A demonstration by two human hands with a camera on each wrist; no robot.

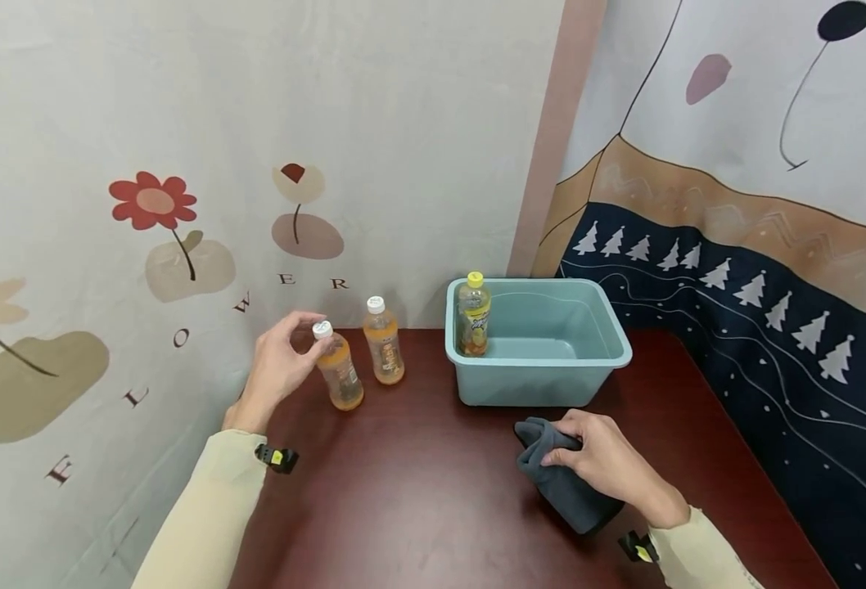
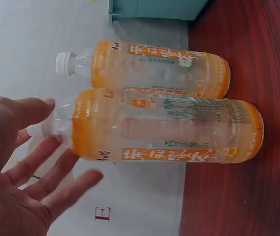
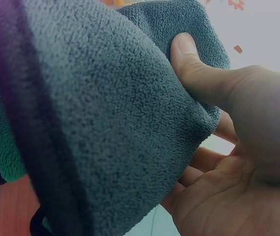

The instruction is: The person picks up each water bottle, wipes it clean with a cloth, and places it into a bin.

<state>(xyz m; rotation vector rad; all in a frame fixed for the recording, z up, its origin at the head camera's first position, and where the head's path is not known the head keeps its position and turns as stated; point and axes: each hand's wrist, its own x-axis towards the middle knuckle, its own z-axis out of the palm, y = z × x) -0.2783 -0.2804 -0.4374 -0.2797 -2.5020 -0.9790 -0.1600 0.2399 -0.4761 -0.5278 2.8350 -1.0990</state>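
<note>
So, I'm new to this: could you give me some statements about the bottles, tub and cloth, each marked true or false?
1. The yellow-capped bottle is inside the tub. True.
2. The left hand has its thumb and a finger about the white cap of one orange-labelled bottle. True.
3. The right hand holds a bottle. False: it pinches the dark grey cloth.
4. The dark grey cloth lies inside the tub. False: it is outside.
5. Neither hand touches the second orange-labelled bottle. True.
</note>
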